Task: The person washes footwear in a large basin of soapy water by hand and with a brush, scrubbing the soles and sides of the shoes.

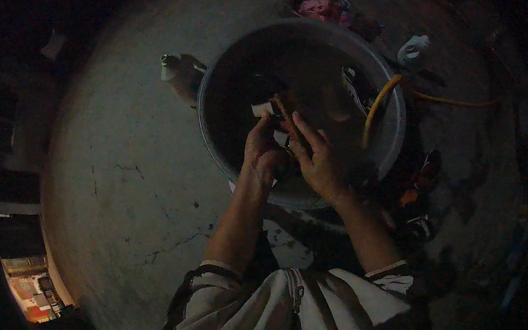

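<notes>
Over a wide round tub [203, 111], my left hand [262, 147] is closed on a dark shoe with pale sole parts [263, 109]; much of it is lost in shadow. My right hand [319, 162] grips a slim brown brush [286, 113], its index finger stretched along it. The brush lies against the shoe, and its bristles cannot be made out. Another dark shoe with a white edge [356, 89] rests inside the tub at the right, near the yellow hose [382, 102] that hangs over the rim.
Beyond the tub stands a basin [293, 0] with pink cloth [323, 10]. A pale bottle [413, 48] is at the far right, and a pale container [171, 69] is left of the tub. Dark shoes with orange [410, 198] lie to the right on cracked concrete [128, 140].
</notes>
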Demonstrator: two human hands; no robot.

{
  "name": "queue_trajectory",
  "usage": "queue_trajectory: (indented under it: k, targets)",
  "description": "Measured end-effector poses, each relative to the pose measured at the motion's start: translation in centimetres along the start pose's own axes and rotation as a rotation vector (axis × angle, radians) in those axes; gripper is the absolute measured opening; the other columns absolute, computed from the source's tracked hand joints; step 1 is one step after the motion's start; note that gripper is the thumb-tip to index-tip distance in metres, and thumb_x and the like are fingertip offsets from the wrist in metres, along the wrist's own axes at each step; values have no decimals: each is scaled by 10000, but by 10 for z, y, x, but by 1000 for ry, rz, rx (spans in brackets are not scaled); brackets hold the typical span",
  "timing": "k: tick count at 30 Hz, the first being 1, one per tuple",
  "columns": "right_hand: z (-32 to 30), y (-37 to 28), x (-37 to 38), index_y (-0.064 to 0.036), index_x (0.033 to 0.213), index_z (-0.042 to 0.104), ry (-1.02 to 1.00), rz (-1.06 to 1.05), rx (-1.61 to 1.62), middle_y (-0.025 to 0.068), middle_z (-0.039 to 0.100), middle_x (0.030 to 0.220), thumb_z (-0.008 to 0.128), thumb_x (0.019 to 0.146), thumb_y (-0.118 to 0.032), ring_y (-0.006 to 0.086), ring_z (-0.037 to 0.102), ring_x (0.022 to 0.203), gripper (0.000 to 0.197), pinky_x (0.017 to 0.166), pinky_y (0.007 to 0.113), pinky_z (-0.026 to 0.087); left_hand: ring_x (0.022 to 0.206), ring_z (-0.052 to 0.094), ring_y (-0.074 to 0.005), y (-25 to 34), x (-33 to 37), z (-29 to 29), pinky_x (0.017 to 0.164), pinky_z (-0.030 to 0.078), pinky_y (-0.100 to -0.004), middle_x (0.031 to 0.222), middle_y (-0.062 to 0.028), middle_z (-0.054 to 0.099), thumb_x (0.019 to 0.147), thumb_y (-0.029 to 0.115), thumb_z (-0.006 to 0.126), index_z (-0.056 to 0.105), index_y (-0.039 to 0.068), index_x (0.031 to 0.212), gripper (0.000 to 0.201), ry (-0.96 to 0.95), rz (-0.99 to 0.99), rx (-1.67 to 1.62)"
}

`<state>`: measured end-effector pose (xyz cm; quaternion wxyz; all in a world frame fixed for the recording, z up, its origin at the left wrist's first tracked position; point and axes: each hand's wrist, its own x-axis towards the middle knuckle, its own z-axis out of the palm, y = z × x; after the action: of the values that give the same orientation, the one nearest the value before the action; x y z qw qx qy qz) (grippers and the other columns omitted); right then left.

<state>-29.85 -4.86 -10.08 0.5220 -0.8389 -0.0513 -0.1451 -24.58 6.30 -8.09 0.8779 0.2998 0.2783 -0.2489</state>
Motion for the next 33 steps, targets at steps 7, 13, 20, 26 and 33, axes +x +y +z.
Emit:
queue_trajectory:
  k: [7,13,20,26,33]
  targets:
    - [0,-5,31,-139,1216,412,137,-31,-230,147,520,880,536,775,-111,274,514,831,458,714,349,424,855,451,-249,-7,-4,4,800,343,-439,890,-82,495,842,381,427,508,104,917,298,18,-20,72]
    - [-20,1,45,-137,1220,405,273,97,118,166,494,1100,502,815,-164,258,486,1013,417,798,311,406,731,452,-209,1,3,6,667,378,-366,811,-55,501,813,345,497,520,118,864,234,-17,-41,-14]
    - [-21,-37,7,-114,1198,434,116,-87,-39,128,508,995,471,829,-129,242,521,848,371,717,295,426,718,510,-164,11,10,-14,621,405,-303,805,-33,537,799,289,530,529,103,894,209,-93,210,152]
    - [2,-25,-6,-201,1207,424,55,-66,-167,162,447,830,495,808,-130,308,492,691,412,596,359,432,753,544,-174,-2,1,-6,643,449,-301,845,-64,550,814,218,516,506,39,943,221,-186,312,191]
    - [6,-9,12,-194,1167,480,180,-121,-239,119,448,744,534,783,-103,258,467,615,398,556,333,406,732,544,-176,-14,0,6,658,450,-282,825,-63,543,822,164,512,494,26,942,184,-222,150,-25]
